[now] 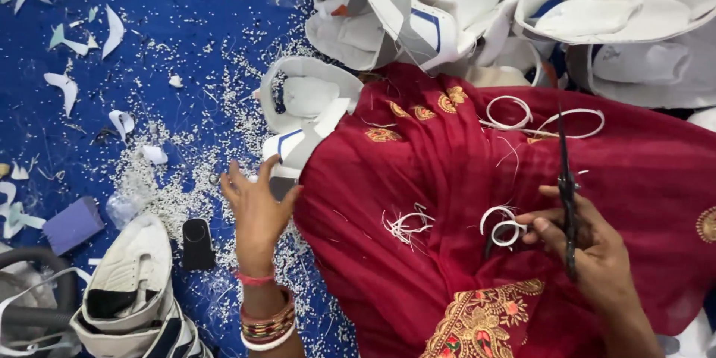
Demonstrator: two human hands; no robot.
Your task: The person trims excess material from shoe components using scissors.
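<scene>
Right hand [589,242] closed around the handles of dark scissors [567,186], blades shut and pointing straight away from the wrist, up over the red embroidered cloth [447,179]. Just left of that fist, touching the fingertips, two small curls of white trimmed strip [506,225] lying on the cloth. Further left of these, a loose tuft of thin white trimmings [405,224]. Beyond the blade tips, two larger white loops [541,118] resting on the cloth near its gold motifs.

Left hand [257,205] open, fingers spread, palm down, gripping nothing firmly; fingertips touching the lower edge of a white shoe upper with a blue stripe [302,115], which lies half on the blue floor [164,22], half against the cloth's edge. Bangles [267,321] stacked at that wrist.

Around the left hand, a thick scatter of white crumbs and offcuts [171,171] over the floor. Nearer the body from that hand, a small black tag-shaped piece [198,242], then a finished white and navy shoe upper [134,283]. Further out to the left, a purple block [73,225]. Far beyond both hands, a heap of white shoe uppers [522,7].
</scene>
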